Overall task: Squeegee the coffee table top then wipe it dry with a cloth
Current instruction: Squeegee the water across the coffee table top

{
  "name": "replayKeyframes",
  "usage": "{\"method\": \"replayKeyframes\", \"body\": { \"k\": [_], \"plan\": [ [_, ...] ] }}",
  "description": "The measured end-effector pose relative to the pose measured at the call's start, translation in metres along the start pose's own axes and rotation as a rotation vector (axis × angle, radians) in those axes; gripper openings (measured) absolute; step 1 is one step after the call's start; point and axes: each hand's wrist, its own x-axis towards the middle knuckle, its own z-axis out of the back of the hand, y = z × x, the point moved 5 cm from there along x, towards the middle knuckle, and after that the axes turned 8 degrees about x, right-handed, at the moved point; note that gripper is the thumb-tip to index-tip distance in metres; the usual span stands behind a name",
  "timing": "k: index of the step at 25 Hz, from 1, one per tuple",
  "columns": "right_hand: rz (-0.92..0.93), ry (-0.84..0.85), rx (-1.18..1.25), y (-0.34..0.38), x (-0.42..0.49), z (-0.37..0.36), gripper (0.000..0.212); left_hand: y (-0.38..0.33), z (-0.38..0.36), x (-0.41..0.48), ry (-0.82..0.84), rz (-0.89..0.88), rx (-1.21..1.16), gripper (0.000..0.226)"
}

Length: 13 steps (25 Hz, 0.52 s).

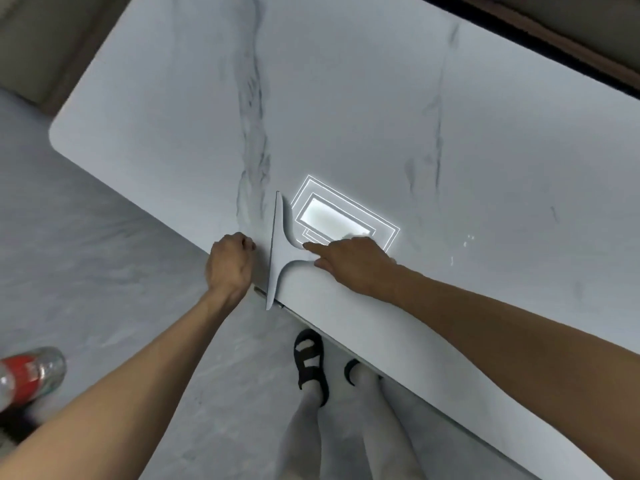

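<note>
Squeegee (281, 251) stood blade-down at the near edge of the coffee table (346, 98), its lower tip overhanging. The right hand (353, 263) gripped its handle, forefinger extended. The left hand (230, 263), a closed fist holding nothing visible, rested at that edge.

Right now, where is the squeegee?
In the head view the squeegee sits on the coffee table at its near edge, mid-frame; the right hand holds its handle and the left hand is just left of the blade.
</note>
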Motion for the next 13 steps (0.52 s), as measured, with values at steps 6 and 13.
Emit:
{"method": "replayKeyframes", "body": {
  "k": [6,13],
  "plan": [
    [-0.227,-0.13,0.098,-0.045,-0.052,-0.003,0.041,-0.025,-0.034,-0.016,0.198,-0.181,-0.035,0.049],
    [-0.606,-0.199,0.073,-0.107,-0.225,-0.016,0.044,-0.061,-0.064,-0.058,0.37,-0.432,0.147,0.045]
  ]
}}
